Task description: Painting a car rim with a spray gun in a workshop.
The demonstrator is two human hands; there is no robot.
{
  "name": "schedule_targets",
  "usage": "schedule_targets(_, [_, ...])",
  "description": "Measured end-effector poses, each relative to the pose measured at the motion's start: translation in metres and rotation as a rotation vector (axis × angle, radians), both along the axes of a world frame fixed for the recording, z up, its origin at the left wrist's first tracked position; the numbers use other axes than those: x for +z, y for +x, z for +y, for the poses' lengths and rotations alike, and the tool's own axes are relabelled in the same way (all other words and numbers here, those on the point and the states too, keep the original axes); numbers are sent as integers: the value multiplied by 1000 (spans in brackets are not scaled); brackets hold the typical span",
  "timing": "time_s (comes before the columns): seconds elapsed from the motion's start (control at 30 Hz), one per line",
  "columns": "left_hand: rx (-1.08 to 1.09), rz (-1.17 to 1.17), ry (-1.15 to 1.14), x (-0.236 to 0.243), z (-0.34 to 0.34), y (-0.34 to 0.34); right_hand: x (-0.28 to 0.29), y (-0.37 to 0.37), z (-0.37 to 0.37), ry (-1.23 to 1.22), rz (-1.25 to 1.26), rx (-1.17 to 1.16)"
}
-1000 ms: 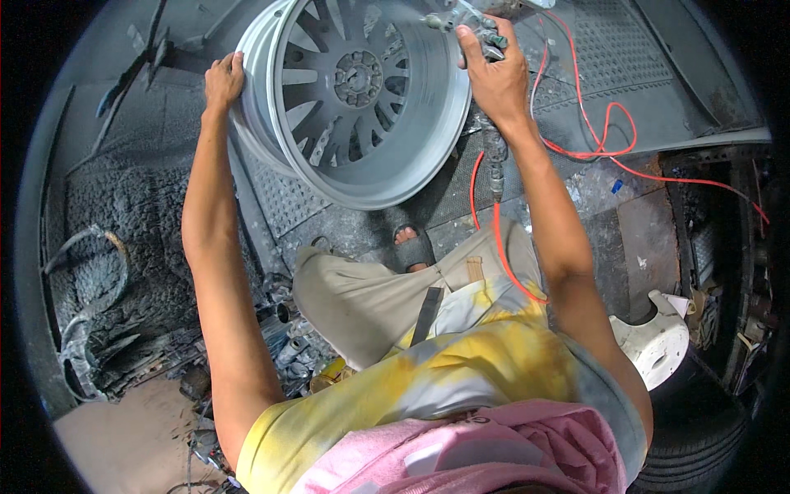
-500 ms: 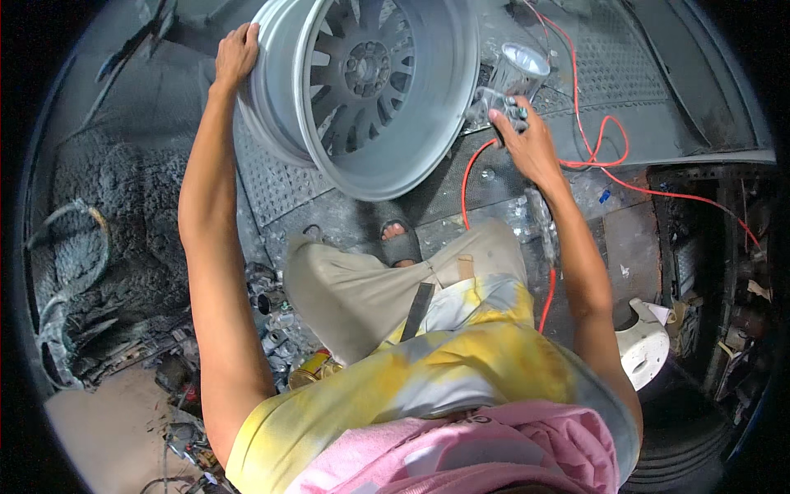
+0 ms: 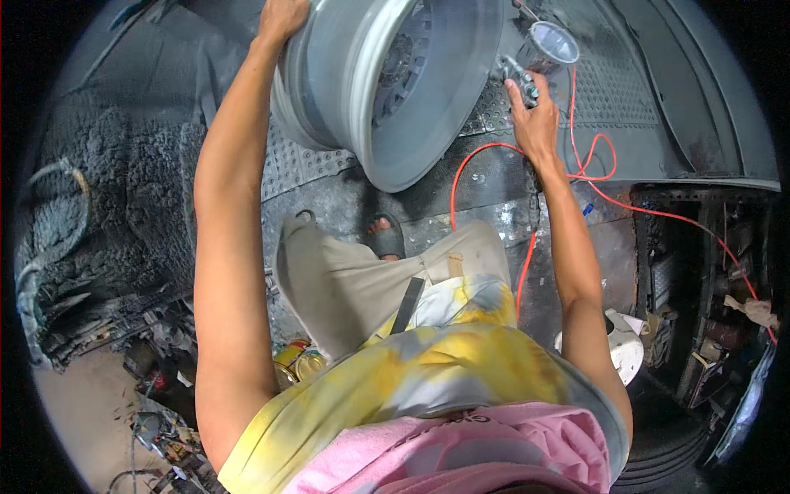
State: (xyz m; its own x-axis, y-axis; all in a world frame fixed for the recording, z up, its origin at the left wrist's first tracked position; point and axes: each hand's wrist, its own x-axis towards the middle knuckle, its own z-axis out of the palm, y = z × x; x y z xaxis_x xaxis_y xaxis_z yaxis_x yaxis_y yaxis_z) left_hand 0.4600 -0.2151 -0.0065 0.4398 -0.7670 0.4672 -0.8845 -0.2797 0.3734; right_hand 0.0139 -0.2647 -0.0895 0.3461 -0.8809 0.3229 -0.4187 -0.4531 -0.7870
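Observation:
A grey metal wheel rim (image 3: 354, 74) is tilted at the top of the view, its hollow barrel and part of its spokes visible. At its upper left edge my left hand (image 3: 285, 16) grips the rim, the fingertips partly cut off by the picture's edge. My right hand (image 3: 536, 119) is closed around a spray gun (image 3: 520, 80) to the right of the rim, its nozzle side pointing toward the barrel. On the gun sits a clear paint cup (image 3: 550, 51) with grey stains. A red air hose (image 3: 473, 156) loops below the gun.
My sandalled foot (image 3: 385, 239) stands below the rim on paint-stained flooring. Yellow tins (image 3: 300, 362) lie left of my trousers. To the right are a white rounded object (image 3: 625, 346), a dark tyre (image 3: 658, 461) and a cluttered shelf (image 3: 708, 329). Dark crusted material (image 3: 132, 181) covers the left.
The rim has turned and shifted right, showing more of its outer barrel and less of the spokes. My left hand moved up and right with it. The spray gun moved slightly up and right.

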Motion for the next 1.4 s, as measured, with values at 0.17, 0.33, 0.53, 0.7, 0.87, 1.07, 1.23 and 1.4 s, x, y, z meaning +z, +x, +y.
schedule_targets(0.17, [-28,-38,-71,5,-17,-23,29,-5,-4,-222,-166,-47])
schedule_targets(0.33, [-45,-84,20,10,-43,-39,50,-15,-3,-360,-235,-93])
schedule_targets(0.53, [-10,-181,-19,4,-69,-45,42,-28,-7,-270,-21,-118])
schedule_targets(0.7, [-1,-166,27,2,-75,-40,17,-42,6,-59,40,-84])
schedule_targets(0.87, [-4,-185,-26,-1,-81,-37,6,-61,44,169,89,-34])
schedule_targets(1.07, [-4,-126,-78,-5,-87,-35,-21,-74,66,590,-180,192])
schedule_targets(1.23, [33,-101,89,3,-85,-36,-46,-77,56,488,39,130])
schedule_targets(1.4, [0,-68,0,11,-76,-42,-39,-66,23,152,49,-67])
